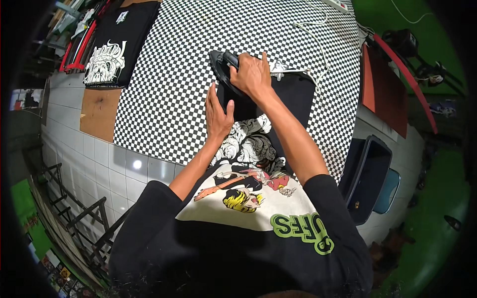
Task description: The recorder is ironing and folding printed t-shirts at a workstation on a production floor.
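A black T-shirt (294, 95) with a white swirling print lies on a black-and-white checked cloth (167, 93) in front of me. My right hand (253, 74) is closed around the handle of a black clothes iron (220, 67). The iron rests at the shirt's upper left part, its tip pointing away to the left and past the fabric. Its soleplate is hidden from view. Beside the iron, my left hand (219, 113) lies along the shirt's left edge, fingers extended and thumb apart, with nothing gripped. The iron's pale cord (320, 48) runs off to the right.
Folded black T-shirts (123, 44) with a white print are stacked at the upper left, above a brown board (98, 111). A white power strip (337, 4) sits at the far edge. Black plastic bins (369, 178) stand at the right of the table.
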Available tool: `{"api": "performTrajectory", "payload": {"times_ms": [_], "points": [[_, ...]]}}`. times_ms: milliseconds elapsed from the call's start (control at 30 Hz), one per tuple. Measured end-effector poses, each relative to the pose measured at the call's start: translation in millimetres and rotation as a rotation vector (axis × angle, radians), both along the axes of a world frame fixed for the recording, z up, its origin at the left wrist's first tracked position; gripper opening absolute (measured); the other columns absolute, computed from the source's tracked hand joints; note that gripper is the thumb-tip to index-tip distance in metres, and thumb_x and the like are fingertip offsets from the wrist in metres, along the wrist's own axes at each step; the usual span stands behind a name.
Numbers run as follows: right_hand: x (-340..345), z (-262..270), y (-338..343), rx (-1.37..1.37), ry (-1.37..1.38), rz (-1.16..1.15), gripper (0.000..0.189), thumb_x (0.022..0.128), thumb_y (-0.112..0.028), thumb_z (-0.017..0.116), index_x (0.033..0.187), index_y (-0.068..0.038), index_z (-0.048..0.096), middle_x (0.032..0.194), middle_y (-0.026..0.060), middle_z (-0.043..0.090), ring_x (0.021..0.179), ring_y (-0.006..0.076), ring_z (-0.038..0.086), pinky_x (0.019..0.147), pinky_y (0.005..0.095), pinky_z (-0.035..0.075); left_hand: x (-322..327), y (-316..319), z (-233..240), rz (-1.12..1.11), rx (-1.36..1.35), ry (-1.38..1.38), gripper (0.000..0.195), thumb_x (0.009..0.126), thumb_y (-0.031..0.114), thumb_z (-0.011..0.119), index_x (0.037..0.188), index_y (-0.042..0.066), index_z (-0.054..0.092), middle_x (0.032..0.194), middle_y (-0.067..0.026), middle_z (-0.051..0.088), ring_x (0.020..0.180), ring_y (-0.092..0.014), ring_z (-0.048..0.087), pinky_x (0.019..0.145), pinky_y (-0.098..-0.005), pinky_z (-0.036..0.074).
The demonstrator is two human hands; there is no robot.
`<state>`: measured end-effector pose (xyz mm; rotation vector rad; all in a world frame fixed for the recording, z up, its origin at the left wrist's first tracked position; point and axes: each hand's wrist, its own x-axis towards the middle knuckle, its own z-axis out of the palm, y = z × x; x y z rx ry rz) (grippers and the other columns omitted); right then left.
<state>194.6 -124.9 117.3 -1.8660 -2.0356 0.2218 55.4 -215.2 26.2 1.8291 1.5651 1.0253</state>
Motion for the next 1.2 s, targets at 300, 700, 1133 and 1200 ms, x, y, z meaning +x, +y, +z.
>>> {"api": "performTrajectory", "payload": {"times_ms": [300,700,1133,1200], "points": [[23.7,-4.3,-34.1,0.026,-0.055,0.02,0.028,0.09,-0.027,0.063,0.093,0.0,0.061,0.099,0.0198,0.067,0.084,0.0378,0.07,0.11,0.0578,0.037,-1.0,-1.4,3.0,0.004,0.013,0.006,0.077,0.103,0.047,0.044,0.155,-0.005,0.02,0.156,-0.0271,0.03,0.145,-0.042,0.03,0.12,-0.0476,0.024],[68.8,53.1,-24.6,-0.256,0.114,-0.156,0.04,0.074,-0.031,0.073,0.102,-0.001,0.076,0.081,0.0193,0.074,0.079,0.0321,0.074,0.081,0.0399,0.059,-2.6,0.8,-4.5,-0.028,0.091,0.081,0.072,0.1,0.04,0.051,0.152,-0.005,0.029,0.153,-0.0262,0.035,0.145,-0.04,0.031,0.121,-0.0479,0.023],[215.3,22.4,24.6,0.206,-0.101,-0.289,0.024,0.063,-0.026,0.076,0.081,-0.01,0.077,0.147,0.0081,0.055,0.145,0.0335,0.037,0.115,0.0746,0.008,33.2,11.0,32.8,-0.143,0.044,0.27,0.06,0.093,0.034,0.061,0.141,0.002,0.048,0.154,-0.0282,0.035,0.147,-0.042,0.027,0.12,-0.0577,0.016],[215.2,6.8,37.4,0.356,0.049,-0.279,0.022,0.062,-0.023,0.076,0.078,-0.008,0.074,0.145,0.0074,0.057,0.143,0.0335,0.04,0.114,0.0736,0.011,48.8,15.6,29.6,-0.211,0.064,0.226,0.058,0.093,0.032,0.062,0.141,0.003,0.048,0.154,-0.0279,0.034,0.146,-0.043,0.028,0.12,-0.0576,0.018]]}}
